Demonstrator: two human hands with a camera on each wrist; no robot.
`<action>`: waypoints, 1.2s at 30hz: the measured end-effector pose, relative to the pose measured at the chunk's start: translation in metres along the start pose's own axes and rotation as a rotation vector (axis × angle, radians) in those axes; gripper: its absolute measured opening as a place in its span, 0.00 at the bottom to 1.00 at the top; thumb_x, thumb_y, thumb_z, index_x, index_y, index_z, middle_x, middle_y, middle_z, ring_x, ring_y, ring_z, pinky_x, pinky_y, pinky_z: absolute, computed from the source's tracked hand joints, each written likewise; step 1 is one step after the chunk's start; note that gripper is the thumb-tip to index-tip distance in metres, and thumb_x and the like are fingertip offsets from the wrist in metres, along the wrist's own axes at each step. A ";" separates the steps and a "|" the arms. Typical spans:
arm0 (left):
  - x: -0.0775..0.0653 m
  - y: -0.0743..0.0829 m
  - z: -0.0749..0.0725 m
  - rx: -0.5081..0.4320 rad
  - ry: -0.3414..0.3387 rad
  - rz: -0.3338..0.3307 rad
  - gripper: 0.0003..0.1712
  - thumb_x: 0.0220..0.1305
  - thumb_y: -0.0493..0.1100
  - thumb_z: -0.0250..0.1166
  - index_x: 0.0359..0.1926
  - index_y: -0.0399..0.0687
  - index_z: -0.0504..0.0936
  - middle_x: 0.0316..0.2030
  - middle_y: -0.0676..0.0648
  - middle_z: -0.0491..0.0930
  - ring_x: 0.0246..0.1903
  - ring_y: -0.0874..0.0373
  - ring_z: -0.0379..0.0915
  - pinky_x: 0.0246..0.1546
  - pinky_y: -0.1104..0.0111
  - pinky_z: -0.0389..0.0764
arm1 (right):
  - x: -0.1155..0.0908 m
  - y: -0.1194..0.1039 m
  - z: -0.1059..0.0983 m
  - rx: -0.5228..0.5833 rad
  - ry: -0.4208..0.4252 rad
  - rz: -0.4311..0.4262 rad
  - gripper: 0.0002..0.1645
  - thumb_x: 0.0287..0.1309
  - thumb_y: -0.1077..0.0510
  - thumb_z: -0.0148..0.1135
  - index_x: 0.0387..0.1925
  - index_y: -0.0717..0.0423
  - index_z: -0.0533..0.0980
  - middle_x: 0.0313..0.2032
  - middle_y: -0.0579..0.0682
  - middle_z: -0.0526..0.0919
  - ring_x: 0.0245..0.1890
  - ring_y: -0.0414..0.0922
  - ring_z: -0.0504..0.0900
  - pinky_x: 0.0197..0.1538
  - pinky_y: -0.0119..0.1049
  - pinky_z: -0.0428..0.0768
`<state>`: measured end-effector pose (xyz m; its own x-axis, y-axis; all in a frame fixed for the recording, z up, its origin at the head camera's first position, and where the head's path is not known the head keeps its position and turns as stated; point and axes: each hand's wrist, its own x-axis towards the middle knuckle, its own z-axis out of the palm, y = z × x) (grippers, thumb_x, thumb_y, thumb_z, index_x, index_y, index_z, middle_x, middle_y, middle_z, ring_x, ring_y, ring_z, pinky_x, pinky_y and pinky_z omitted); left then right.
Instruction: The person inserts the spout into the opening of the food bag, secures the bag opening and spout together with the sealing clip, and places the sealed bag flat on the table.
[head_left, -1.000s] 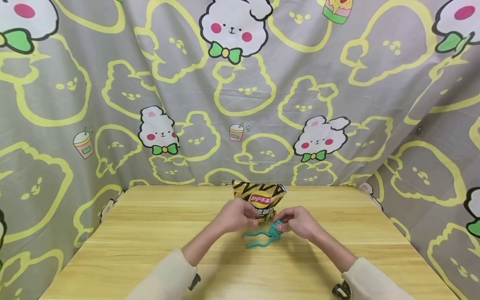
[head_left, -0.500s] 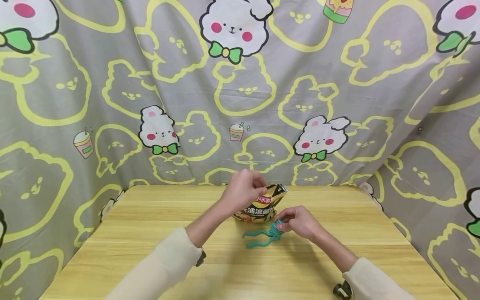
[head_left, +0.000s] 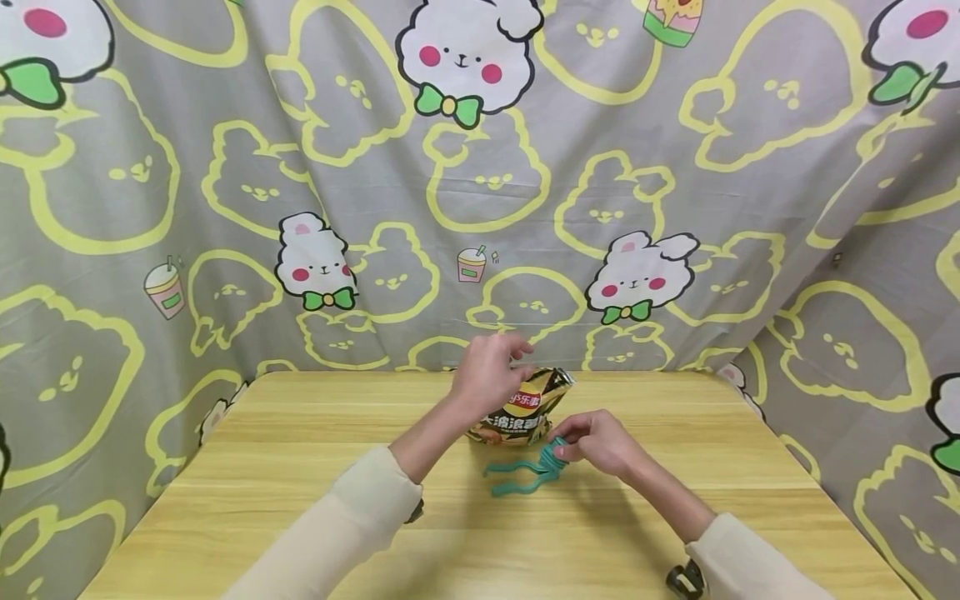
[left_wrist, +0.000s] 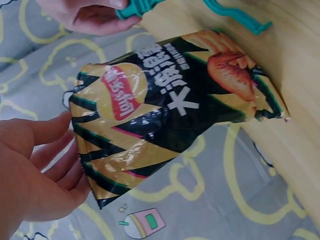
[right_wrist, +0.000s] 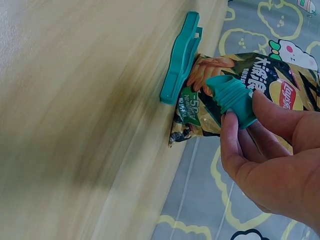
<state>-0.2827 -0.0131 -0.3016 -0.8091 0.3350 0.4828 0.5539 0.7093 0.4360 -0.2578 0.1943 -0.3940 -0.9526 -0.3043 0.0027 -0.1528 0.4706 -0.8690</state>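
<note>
A black-and-gold Lay's potato chip bag (head_left: 517, 425) stands on the table, its printed front toward me. At its top left is my left hand (head_left: 489, 371); in the left wrist view that hand's thumb and fingers are spread at the edge of the bag (left_wrist: 165, 110), with a gap between them. Just in front of the bag, my right hand (head_left: 606, 446) pinches the threaded spout of a teal bag clip (head_left: 517, 490). Its two wavy arms stretch left, spread apart. In the right wrist view, thumb and fingertips grip the ridged spout (right_wrist: 235, 100), overlapping the bag's front.
The pale wooden table (head_left: 300, 500) reaches back to a grey curtain (head_left: 360, 150) printed with cartoon animals. Dark wrist devices show under both cream sleeves (head_left: 352, 508).
My left hand has moved up and away from beside the clip to the bag's top edge, its fingers spreading apart lately. My right hand keeps its pinch on the clip in the same place.
</note>
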 end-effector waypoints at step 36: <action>0.000 -0.011 0.009 -0.037 -0.015 0.020 0.07 0.63 0.30 0.68 0.31 0.44 0.91 0.29 0.49 0.89 0.31 0.58 0.85 0.34 0.68 0.83 | 0.010 -0.073 -0.077 -0.169 0.144 -0.036 0.15 0.63 0.58 0.69 0.49 0.60 0.84 0.39 0.51 0.89 0.39 0.43 0.85 0.49 0.40 0.80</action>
<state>-0.2907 -0.0149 -0.3130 -0.8003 0.3588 0.4803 0.5769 0.6791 0.4540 -0.2762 0.2207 -0.2930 -0.9716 -0.2075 0.1137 -0.2179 0.5973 -0.7719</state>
